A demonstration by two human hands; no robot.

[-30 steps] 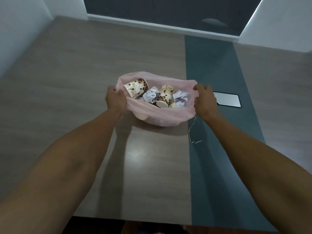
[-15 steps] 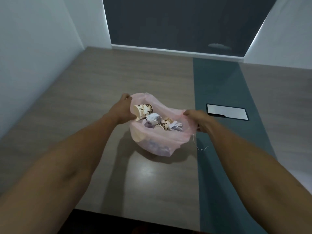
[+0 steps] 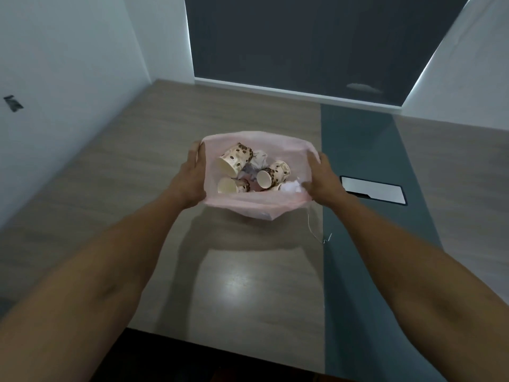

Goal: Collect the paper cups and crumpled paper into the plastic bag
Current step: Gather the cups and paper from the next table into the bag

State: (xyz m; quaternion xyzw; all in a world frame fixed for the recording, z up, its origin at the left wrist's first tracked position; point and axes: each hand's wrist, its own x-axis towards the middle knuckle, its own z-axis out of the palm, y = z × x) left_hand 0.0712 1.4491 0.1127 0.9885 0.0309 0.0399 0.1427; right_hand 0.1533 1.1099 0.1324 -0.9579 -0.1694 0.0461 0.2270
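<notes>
White walls closed the room in on the left and right, and a dark panel with a pale sill filled the far end. Below me lay the table, wood-grained grey-brown, with a teal strip running away from me on its right half and a soft glare near its middle. On that strip, just beside my right hand, sat a flat rectangular plate with a dark border; I could not tell what it was. A thin pale thread trailed from the bag's near right corner down onto the table. A small dark mark showed on the left wall.

I held the pink bag between both hands at the table's middle, its mouth spread wide toward me. My left hand gripped the left rim, fingers curled over the edge. My right hand gripped the right rim, and its fingers were wrapped in the plastic. Inside lay three cups, cream with brown spots, all tipped on their sides with their mouths toward me: one at upper left, one at lower left, one at right. Crumpled paper was wedged between and beside them. My forearms crossed the near table and hid part of it.
</notes>
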